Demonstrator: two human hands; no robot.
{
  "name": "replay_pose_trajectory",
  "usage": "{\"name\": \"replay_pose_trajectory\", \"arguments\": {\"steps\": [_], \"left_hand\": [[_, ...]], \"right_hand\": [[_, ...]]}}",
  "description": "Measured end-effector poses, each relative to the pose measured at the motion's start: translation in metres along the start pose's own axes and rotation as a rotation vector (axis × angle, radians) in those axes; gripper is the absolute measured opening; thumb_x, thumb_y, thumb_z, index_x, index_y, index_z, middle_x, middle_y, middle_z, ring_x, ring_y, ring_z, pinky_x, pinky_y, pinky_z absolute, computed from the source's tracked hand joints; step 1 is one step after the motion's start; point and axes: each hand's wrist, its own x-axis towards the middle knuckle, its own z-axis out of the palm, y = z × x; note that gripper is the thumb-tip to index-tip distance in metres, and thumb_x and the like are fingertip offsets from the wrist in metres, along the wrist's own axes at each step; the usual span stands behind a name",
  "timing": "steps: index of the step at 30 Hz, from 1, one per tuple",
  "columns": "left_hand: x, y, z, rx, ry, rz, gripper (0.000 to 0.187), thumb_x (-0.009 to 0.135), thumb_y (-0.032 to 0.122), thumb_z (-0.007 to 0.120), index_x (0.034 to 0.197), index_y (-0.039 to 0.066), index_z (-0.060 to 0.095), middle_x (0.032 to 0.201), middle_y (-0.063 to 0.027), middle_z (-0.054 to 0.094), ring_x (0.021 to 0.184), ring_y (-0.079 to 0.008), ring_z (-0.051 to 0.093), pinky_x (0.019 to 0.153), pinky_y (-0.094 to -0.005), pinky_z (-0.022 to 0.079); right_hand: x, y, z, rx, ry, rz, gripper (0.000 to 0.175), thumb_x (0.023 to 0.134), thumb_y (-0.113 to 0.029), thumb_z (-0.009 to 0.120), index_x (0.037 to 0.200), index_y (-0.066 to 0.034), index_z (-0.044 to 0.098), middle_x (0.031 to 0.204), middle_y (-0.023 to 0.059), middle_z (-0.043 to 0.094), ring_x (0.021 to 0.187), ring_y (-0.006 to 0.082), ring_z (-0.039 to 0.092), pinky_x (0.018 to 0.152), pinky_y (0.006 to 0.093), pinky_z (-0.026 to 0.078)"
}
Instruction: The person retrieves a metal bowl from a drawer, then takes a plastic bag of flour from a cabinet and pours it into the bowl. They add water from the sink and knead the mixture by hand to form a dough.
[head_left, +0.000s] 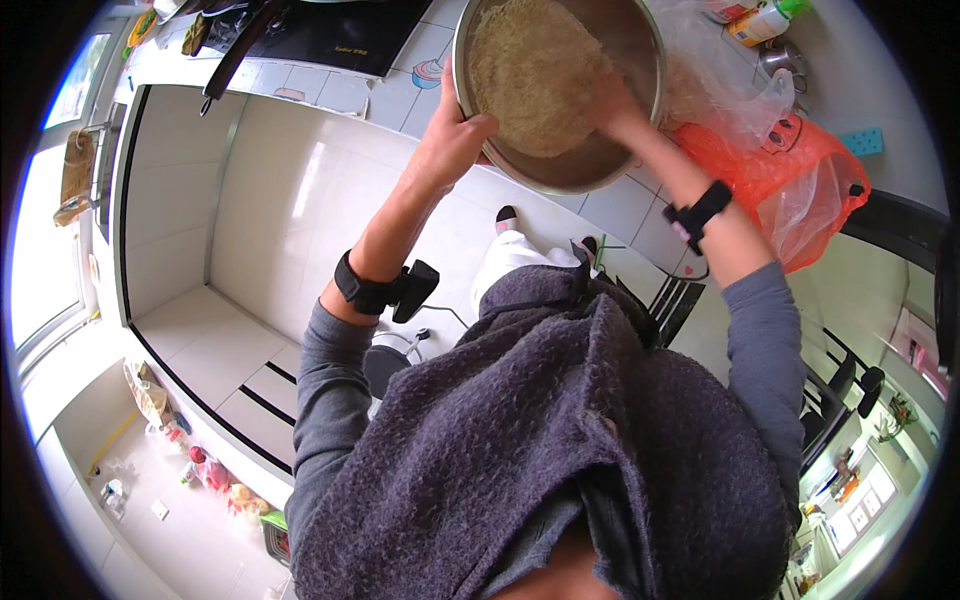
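A round stainless steel bowl (559, 182) sits at the tiled counter's edge, tilted so that its inside faces me. Pale tan flour-like powder (529, 79) fills much of it, heaped toward the left side. My left hand (459, 135) grips the bowl's left rim, thumb over the edge and fingers along the outer wall. My right hand (611, 105) reaches inside at the right of the powder; its fingers are blurred and partly buried, so whether they close on any powder is unclear. Both wrists wear black straps.
An orange-red plastic bag (780, 180) and a clear plastic bag (720, 82) lie right of the bowl. A spray bottle (765, 22) stands behind them. A black cooktop (322, 34) is at the left, with a dark handle (240, 56) jutting past the counter edge.
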Motion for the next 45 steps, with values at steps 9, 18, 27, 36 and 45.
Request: {"name": "replay_pose_trajectory", "arguments": {"steps": [9,18,27,36,45], "left_hand": [[0.003,-0.008,0.004,0.131,0.030,0.069,0.087,0.073,0.001,0.049,0.145,0.014,0.001,0.131,-0.0297,0.034,0.116,-0.0424,0.044,0.078,-0.0413,0.054],[-0.003,-0.004,-0.007,0.113,0.052,0.131,0.084,0.076,0.003,0.050,0.145,0.013,0.002,0.126,-0.0295,0.041,0.102,-0.0411,0.055,0.071,-0.0407,0.057],[0.006,-0.012,-0.004,0.182,0.078,0.103,0.086,0.075,0.003,0.050,0.145,0.018,0.003,0.129,-0.0318,0.038,0.101,-0.0406,0.056,0.072,-0.0403,0.056],[0.002,-0.010,-0.009,0.191,0.115,0.199,0.084,0.075,0.001,0.049,0.145,0.016,0.004,0.119,-0.0282,0.047,0.100,-0.0350,0.056,0.073,-0.0386,0.054],[0.007,-0.009,-0.002,0.315,0.139,0.189,0.089,0.075,0.004,0.051,0.146,0.017,-0.002,0.126,-0.0306,0.042,0.107,-0.0381,0.053,0.080,-0.0429,0.052]], "right_hand": [[0.031,-0.076,0.005,1.159,-0.137,0.544,0.047,0.082,-0.025,0.058,0.123,-0.0017,0.051,0.126,0.0223,0.048,0.110,0.0348,0.052,0.087,0.0424,0.044],[0.044,0.002,0.018,0.168,0.185,0.376,0.063,0.082,-0.037,0.057,0.132,-0.0023,0.041,0.130,0.0237,0.044,0.123,0.0355,0.041,0.097,0.0459,0.036],[0.038,-0.088,0.022,1.257,-0.063,0.466,0.053,0.074,-0.021,0.067,0.119,0.0032,0.052,0.111,0.0156,0.058,0.097,0.0218,0.058,0.079,0.0340,0.048],[0.044,0.005,0.001,0.046,0.266,0.087,0.050,0.082,-0.028,0.058,0.123,-0.0003,0.051,0.113,0.0231,0.057,0.108,0.0303,0.055,0.090,0.0460,0.040],[0.035,-0.086,0.028,1.453,-0.131,0.429,0.049,0.082,-0.020,0.062,0.127,-0.0053,0.048,0.127,0.0131,0.049,0.107,0.0211,0.052,0.085,0.0341,0.047]]}}
